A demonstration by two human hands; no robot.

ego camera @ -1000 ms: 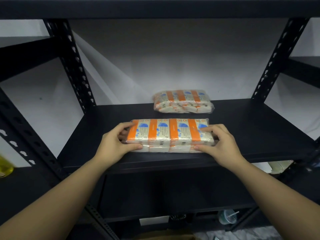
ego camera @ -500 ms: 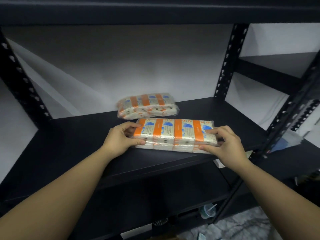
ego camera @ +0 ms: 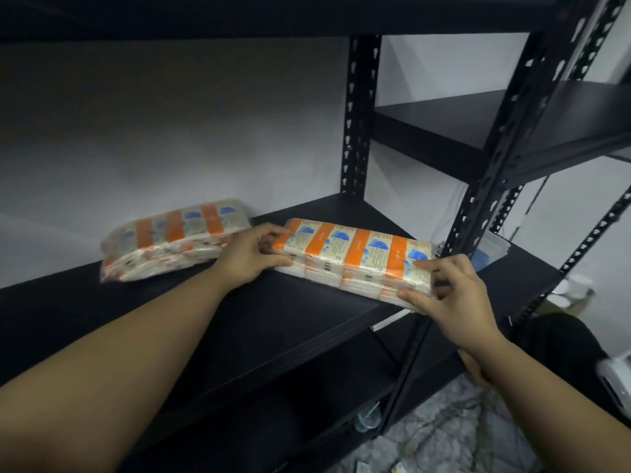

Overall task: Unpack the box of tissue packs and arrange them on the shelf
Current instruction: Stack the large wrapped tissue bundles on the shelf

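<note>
Two plastic-wrapped tissue bundles with orange bands and blue marks lie on the black shelf [ego camera: 280, 322]. The near bundle [ego camera: 355, 257] sits at the shelf's right end, by the front upright. My left hand [ego camera: 252, 256] grips its left end, thumb on the front face. My right hand [ego camera: 447, 291] pinches its right end, fingers on top and thumb at the front edge. The second bundle [ego camera: 174, 238] lies at the back left, against the wall, with nobody touching it.
Black perforated uprights [ego camera: 358, 114] frame the shelf, and the front one [ego camera: 478, 206] stands right beside the near bundle. A second shelf unit [ego camera: 512, 124] adjoins on the right. Below are lower shelves, a plastic cup [ego camera: 367, 416] and a marbled floor [ego camera: 454, 435].
Both hands have carried the near bundle rightward along the shelf, toward the right front upright, and further back. My view has swung right. The back bundle has stayed where it was.
</note>
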